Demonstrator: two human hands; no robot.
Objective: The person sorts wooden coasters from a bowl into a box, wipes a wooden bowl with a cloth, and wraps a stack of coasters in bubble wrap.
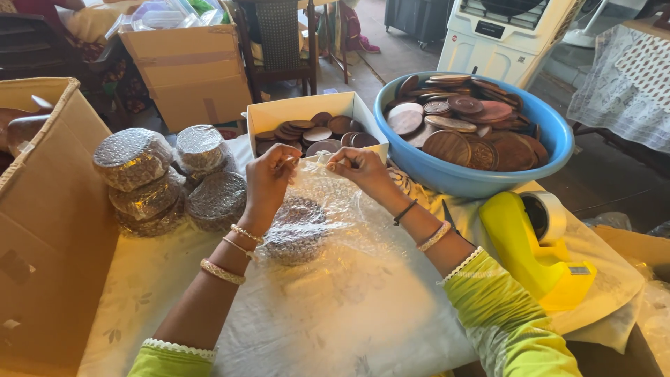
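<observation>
Both hands — left hand (269,174), right hand (359,167) — pinch the bubble wrap sheet (328,209) over a part-wrapped disc stack (296,227) on the bench. Four wrapped bundles (167,178) sit finished; many wooden discs (464,122) in the blue tub (488,183) remain.

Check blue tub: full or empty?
Full: the blue tub is heaped with brown wooden discs up to its rim.

- My left fingertips (285,165) tuck behind the bubble wrap (328,202)
- Wrapped disc (296,227) only a blur through it
- Carton (42,230) cut off at left edge
</observation>
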